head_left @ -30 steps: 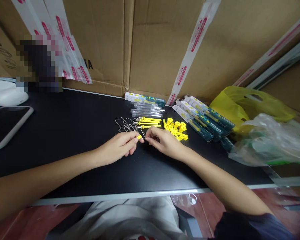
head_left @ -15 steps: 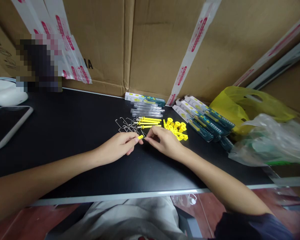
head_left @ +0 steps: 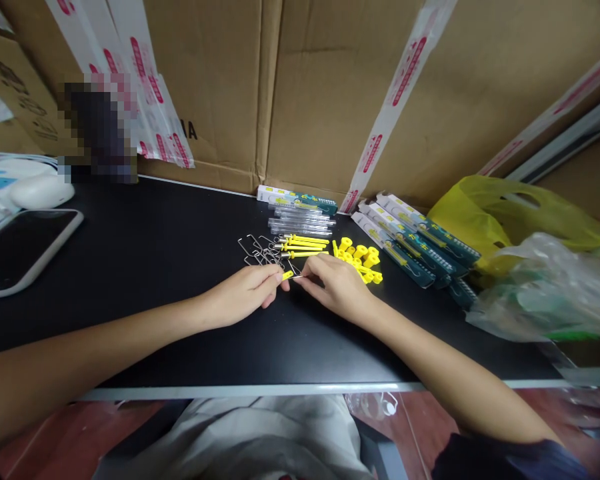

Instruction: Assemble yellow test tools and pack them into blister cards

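My left hand (head_left: pixel 263 285) pinches a small yellow plastic piece (head_left: pixel 287 275), whose end sticks out past the thumb. Close beside it on the right, my right hand (head_left: pixel 333 280) has its fingertips closed on a bent metal wire hook (head_left: pixel 297 272). The hook's tip meets or nearly meets the yellow piece; I cannot tell if they join. Just behind the hands lie several loose wire hooks (head_left: pixel 254 249) and yellow rods with metal springs (head_left: pixel 305 247). A heap of short yellow plastic parts (head_left: pixel 363 257) lies beyond my right hand.
Clear plastic tubes (head_left: pixel 300 220) lie behind the rods, with a printed box (head_left: pixel 297 199) at the back. More printed boxes (head_left: pixel 413 243) are at right, near a yellow bag (head_left: pixel 460 207) and a clear bag (head_left: pixel 555 287). A phone (head_left: pixel 27 250) rests on the black table (head_left: pixel 145 253) at left.
The view has shifted a little, so everything sits slightly further right. Both hands keep their grips, with the hook and the yellow piece still close together.
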